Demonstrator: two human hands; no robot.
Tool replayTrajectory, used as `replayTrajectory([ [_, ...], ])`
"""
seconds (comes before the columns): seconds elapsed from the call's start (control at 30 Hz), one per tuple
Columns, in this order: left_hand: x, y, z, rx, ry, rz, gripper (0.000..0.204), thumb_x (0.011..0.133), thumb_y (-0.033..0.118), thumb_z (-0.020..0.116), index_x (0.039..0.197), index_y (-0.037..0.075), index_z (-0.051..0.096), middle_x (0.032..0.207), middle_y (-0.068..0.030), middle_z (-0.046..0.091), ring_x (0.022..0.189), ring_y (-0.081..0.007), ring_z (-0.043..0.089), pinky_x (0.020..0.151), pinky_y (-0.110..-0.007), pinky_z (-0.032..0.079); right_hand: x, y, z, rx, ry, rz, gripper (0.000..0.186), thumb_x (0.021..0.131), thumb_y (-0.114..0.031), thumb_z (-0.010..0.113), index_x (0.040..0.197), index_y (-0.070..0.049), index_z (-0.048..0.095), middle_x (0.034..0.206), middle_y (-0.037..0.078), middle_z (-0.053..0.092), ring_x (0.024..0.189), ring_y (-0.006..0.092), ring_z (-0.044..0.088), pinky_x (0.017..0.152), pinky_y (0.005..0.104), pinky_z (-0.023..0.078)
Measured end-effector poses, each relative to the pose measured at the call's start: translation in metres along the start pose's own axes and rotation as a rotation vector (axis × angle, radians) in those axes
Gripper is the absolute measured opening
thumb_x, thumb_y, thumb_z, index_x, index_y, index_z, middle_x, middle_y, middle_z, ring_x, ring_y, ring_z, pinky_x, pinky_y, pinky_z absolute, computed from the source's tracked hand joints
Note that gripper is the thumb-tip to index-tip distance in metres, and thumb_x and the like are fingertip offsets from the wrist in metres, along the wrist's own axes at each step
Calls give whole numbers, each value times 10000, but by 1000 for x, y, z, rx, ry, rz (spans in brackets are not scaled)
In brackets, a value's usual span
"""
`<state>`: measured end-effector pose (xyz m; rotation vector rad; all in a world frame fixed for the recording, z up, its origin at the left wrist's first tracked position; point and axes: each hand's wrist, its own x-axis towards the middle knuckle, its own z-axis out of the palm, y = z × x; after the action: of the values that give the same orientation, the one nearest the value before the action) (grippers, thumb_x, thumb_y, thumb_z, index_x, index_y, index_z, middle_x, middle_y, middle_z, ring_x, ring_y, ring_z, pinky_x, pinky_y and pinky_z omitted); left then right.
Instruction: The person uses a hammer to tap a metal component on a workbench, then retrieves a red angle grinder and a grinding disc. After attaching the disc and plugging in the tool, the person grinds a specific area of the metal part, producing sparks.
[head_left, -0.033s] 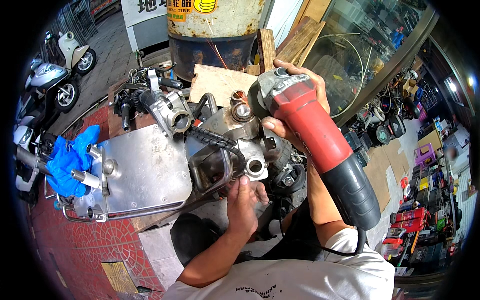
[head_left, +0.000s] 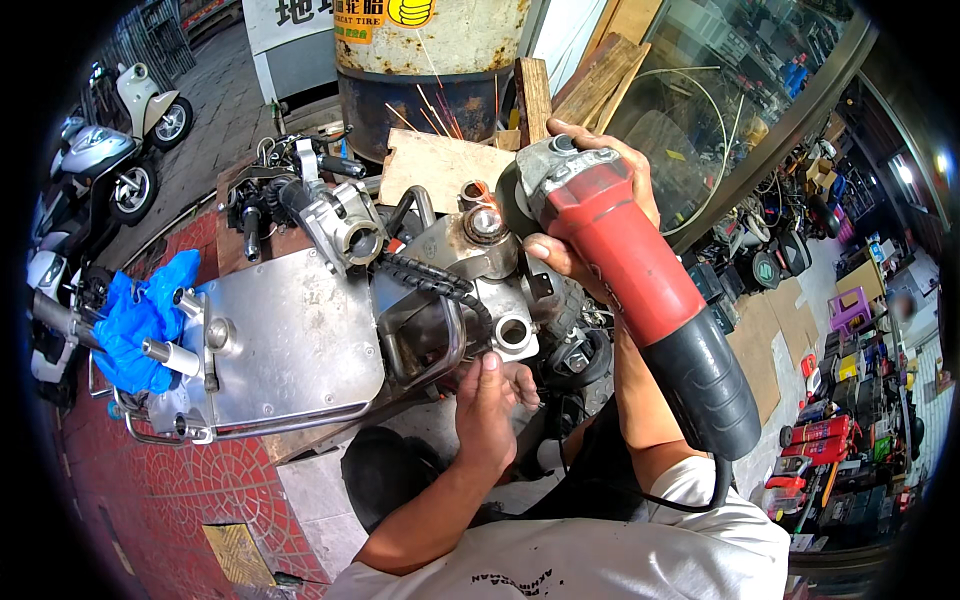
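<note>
My right hand (head_left: 575, 262) is closed round the head of a red and black angle grinder (head_left: 640, 265), whose body slants down to the right. Its disc (head_left: 514, 200) meets the rim of a round collar on a silver metal bracket (head_left: 490, 262), and orange sparks (head_left: 440, 115) fly up from there. Below the bracket, my left hand (head_left: 487, 405) has its thumb against the lower edge beside a ring-shaped hole (head_left: 513, 331). The fingers of that hand curl underneath, partly hidden, gripping the piece.
A flat metal plate (head_left: 290, 330) with a tubular frame lies left, a blue plastic bag (head_left: 150, 310) at its end. A wooden board (head_left: 445, 170) leans before a rusty drum (head_left: 430, 95). The grinder's cord (head_left: 690, 505) runs past my sleeve. Scooters (head_left: 110, 170) stand far left.
The sparks reach higher and spread wider, and the collar's rim glows more. The bracket has shifted very slightly to the right with my left hand. The grinder stays in place.
</note>
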<state>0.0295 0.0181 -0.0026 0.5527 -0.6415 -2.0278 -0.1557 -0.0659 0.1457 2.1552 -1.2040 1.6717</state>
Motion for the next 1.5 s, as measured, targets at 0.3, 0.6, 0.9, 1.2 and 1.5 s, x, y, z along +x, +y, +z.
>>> replayTrajectory([
  [0.3, 3, -6, 5, 46, -114, -49, 368, 1118, 373, 438, 1104, 44, 601, 904, -117, 686, 780, -187, 608, 729, -353, 488, 1, -1, -5, 6, -2, -2, 970, 619, -391, 1021, 1345, -31, 487, 1361, 198, 649, 1251, 289, 653, 1055, 395, 516],
  [0.6, 9, -16, 12, 134, -145, -9, 354, 1123, 354, 469, 1110, 36, 626, 915, -87, 703, 746, -123, 618, 693, -277, 496, 1, -1, 4, 46, 25, -41, 953, 630, -381, 1017, 1352, -33, 502, 1369, 201, 638, 1256, 287, 654, 1045, 385, 523],
  [0.9, 9, -16, 11, 171, -151, 28, 349, 1132, 342, 458, 1135, 41, 633, 906, -60, 704, 730, -90, 602, 673, -243, 488, 1, -1, 0, -4, 11, -12, 969, 619, -401, 1019, 1340, -29, 488, 1367, 200, 646, 1264, 292, 649, 1055, 392, 521],
  [1.2, 11, -16, 12, 182, -136, 18, 367, 1120, 362, 485, 1039, 35, 630, 891, -96, 703, 737, -124, 628, 688, -272, 500, 1, 1, -1, -20, 2, 3, 979, 621, -414, 1016, 1346, -34, 478, 1368, 182, 654, 1228, 274, 670, 1039, 388, 534],
  [1.5, 20, -29, 17, 220, -153, 70, 372, 1118, 378, 501, 1110, 37, 650, 862, -41, 687, 706, -85, 595, 641, -240, 475, 2, -1, -3, -44, -7, -31, 978, 618, -400, 1019, 1349, -34, 482, 1371, 195, 649, 1249, 278, 659, 1049, 386, 524],
])
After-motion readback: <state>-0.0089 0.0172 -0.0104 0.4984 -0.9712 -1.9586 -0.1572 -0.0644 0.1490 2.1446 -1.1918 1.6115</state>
